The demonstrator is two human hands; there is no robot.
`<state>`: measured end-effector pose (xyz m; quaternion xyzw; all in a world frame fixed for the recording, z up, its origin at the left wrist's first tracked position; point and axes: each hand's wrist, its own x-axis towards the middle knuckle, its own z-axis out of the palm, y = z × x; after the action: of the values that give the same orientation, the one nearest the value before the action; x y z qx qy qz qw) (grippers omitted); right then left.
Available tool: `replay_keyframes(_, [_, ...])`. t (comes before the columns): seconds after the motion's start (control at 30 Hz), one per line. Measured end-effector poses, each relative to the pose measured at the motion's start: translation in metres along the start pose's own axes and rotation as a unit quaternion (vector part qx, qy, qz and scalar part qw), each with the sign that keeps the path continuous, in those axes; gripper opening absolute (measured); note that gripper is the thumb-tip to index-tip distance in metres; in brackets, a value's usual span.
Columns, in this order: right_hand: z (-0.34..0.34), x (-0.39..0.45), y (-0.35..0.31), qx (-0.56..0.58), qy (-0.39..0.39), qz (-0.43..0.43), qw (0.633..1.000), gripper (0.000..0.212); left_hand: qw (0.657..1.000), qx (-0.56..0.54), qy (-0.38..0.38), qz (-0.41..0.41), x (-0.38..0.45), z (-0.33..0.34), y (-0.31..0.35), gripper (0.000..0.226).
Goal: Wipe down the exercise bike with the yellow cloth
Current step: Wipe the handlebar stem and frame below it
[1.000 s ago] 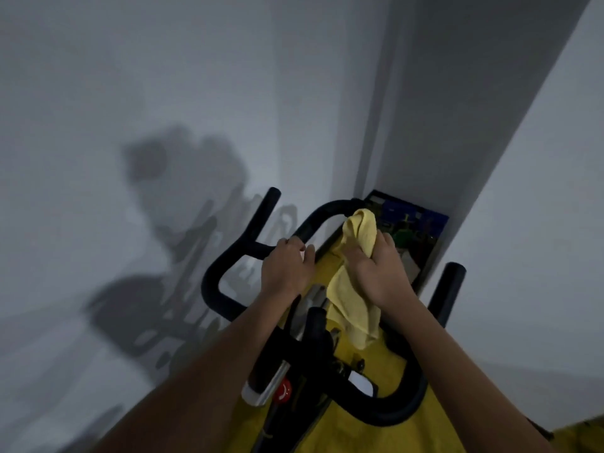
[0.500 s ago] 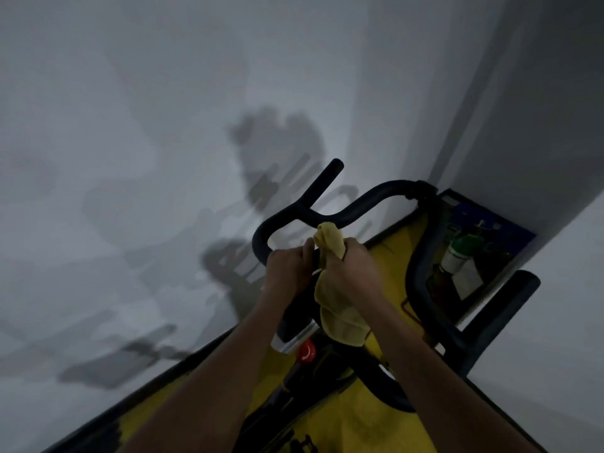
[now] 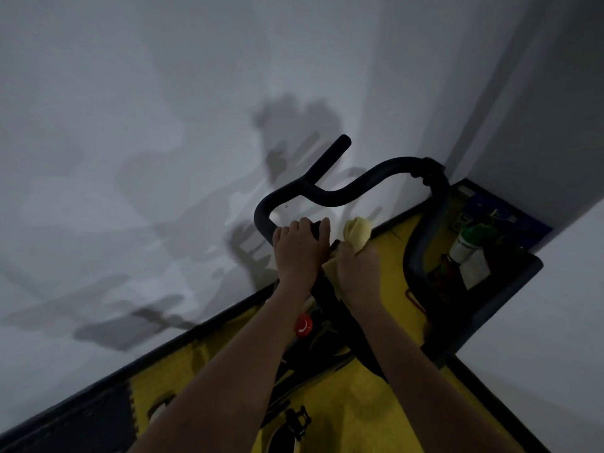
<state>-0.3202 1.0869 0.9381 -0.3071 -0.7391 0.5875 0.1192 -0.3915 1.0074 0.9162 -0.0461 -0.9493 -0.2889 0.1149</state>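
left hand [image 3: 299,248] clenches the handlebar [image 3: 330,194]; right hand [image 3: 358,273] grasps the yellow cloth [image 3: 356,235], mid-wipe; next, probably rub toward two o'clock.

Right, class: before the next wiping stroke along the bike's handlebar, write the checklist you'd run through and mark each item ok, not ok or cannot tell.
1. Yellow cloth gripped by the right hand: ok.
2. Left hand steadying the handlebar, fingers curled over the bar: ok.
3. Cloth pressed against the bar under the right hand: cannot tell, the contact is hidden.
4. Bar beyond the cloth free of obstacles: ok; the curved section ahead is bare.
5. Bottle in the corner standing apart from the hands: ok.
6. Bar already wiped clean: cannot tell, the light is too dim.
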Motion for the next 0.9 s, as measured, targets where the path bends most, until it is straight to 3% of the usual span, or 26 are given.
replay_keyframes(0.17, [-0.001,-0.011,0.012,0.016,0.026,-0.069,0.997,0.032,1.0,0.016,0.016,0.011,0.0,-0.001,0.001,0.053])
replay_keyframes(0.4, [-0.025,-0.027,0.04,-0.153,-0.14,-0.073,0.975,0.054,0.999,0.031,0.016,0.021,-0.004,-0.004,0.004,0.056])
replay_keyframes(0.53, [-0.052,-0.041,0.047,-0.288,-0.168,-0.238,0.912,0.047,0.999,0.022,0.01,0.025,-0.007,-0.008,0.006,0.057])
replay_keyframes(0.63, [-0.073,-0.05,0.06,-0.328,-0.261,-0.173,0.891,0.06,1.0,0.019,0.002,0.025,-0.009,-0.009,0.005,0.058])
replay_keyframes(0.77, [-0.086,-0.053,0.074,-0.422,-0.218,-0.175,0.863,0.089,1.0,0.016,0.001,0.024,-0.01,-0.008,0.005,0.059])
replay_keyframes(0.83, [-0.079,-0.05,0.068,-0.371,-0.233,-0.145,0.887,0.078,1.0,0.015,0.01,0.023,-0.01,-0.007,0.005,0.058])
replay_keyframes(0.9, [-0.064,-0.047,0.052,-0.262,-0.26,-0.107,0.923,0.05,1.0,0.004,0.013,0.022,-0.009,-0.008,0.004,0.058])
